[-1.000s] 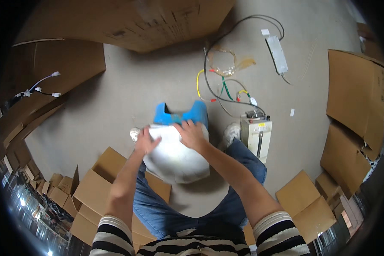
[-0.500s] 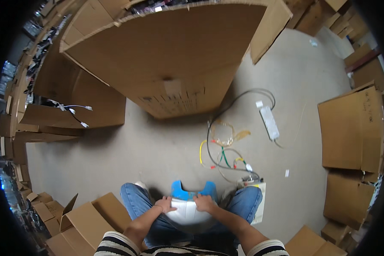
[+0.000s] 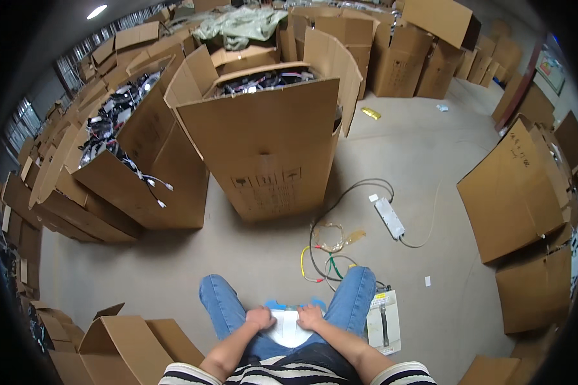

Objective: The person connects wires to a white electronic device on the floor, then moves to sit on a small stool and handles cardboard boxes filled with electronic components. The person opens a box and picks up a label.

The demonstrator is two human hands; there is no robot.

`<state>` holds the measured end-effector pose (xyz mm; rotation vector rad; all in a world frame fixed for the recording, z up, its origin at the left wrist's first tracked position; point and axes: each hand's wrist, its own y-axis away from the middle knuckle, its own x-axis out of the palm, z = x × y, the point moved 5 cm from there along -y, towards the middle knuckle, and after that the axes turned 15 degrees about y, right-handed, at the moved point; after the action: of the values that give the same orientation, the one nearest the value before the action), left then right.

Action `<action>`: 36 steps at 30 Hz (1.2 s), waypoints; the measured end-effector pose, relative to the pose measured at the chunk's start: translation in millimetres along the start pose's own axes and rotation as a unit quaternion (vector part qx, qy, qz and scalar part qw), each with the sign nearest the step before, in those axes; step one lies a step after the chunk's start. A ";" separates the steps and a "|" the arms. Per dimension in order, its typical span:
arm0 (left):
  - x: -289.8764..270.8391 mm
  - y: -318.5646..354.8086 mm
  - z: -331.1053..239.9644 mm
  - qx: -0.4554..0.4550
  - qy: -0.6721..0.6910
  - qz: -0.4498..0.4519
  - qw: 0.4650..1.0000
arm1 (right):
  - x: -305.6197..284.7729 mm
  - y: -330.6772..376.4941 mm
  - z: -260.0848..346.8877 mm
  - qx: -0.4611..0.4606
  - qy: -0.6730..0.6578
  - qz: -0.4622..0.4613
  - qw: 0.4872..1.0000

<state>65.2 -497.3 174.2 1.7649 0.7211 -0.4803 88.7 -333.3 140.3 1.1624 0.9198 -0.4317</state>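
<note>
Between my thighs is a smooth white piece (image 3: pixel 288 330) with a rounded near edge; I cannot tell what it is. My left hand (image 3: pixel 261 318) is closed on its far left corner, and my right hand (image 3: pixel 310 317) on its far right corner. Just beyond it, a blue plastic piece (image 3: pixel 277 304) with a notched outline shows in part, mostly hidden by the white piece and my hands. The undersides of both pieces cannot be seen.
A tall open carton (image 3: pixel 263 141) stands ahead, with a carton of dark parts and cables (image 3: pixel 141 167) to its left. Cables (image 3: pixel 313 250) and a white power strip-like box (image 3: pixel 388 218) lie on the floor. A pale handled box (image 3: pixel 383 324) sits beside my right leg. Cartons (image 3: pixel 514 186) line the right.
The view has tipped upward, bringing the far cartons into sight. My knees have come closer together, and less of the blue piece shows. Both hands remain on the white piece.
</note>
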 end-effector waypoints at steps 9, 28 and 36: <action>26.1 26.3 -20.9 0.086 0.136 0.058 0.985 | -14.6 -7.7 1.2 0.022 -0.118 0.082 0.989; -600.8 38.7 23.3 -0.002 0.211 -0.585 0.783 | -557.9 4.6 -372.5 0.350 -0.174 -0.526 0.756; -664.6 -20.3 37.5 -0.030 0.294 -0.548 0.783 | -605.3 -50.5 -377.0 0.325 -0.293 -0.399 0.806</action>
<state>-433.1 -682.2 575.4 1.2501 2.2186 -0.6367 -444.9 -102.2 556.2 1.0698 0.6713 -1.8097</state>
